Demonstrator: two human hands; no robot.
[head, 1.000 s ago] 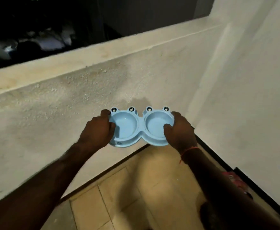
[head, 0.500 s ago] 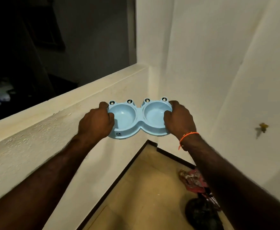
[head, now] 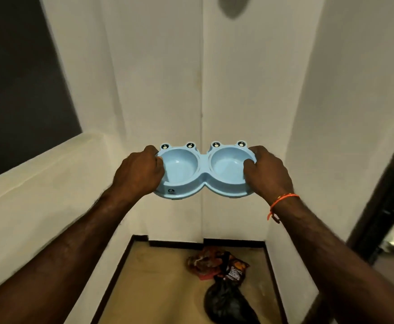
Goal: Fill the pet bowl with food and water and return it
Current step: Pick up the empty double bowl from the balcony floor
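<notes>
A light blue double pet bowl [head: 204,174] with frog eyes on its far rim is held level in the air at chest height. Both round wells look empty. My left hand [head: 140,173] grips its left end, thumb over the rim. My right hand [head: 267,175] grips its right end the same way; an orange thread sits on that wrist. The bowl hangs in front of a white wall corner, above the floor.
A low white parapet wall [head: 39,195] runs along the left. On the tan floor [head: 154,284] in the corner lie a reddish printed packet [head: 217,263] and a black bag [head: 226,302]. A dark door frame [head: 383,206] stands at the right.
The view has swung right from the parapet to the wall corner. The bowl stays in both hands, now centred before the corner, and the packets on the floor have come into view.
</notes>
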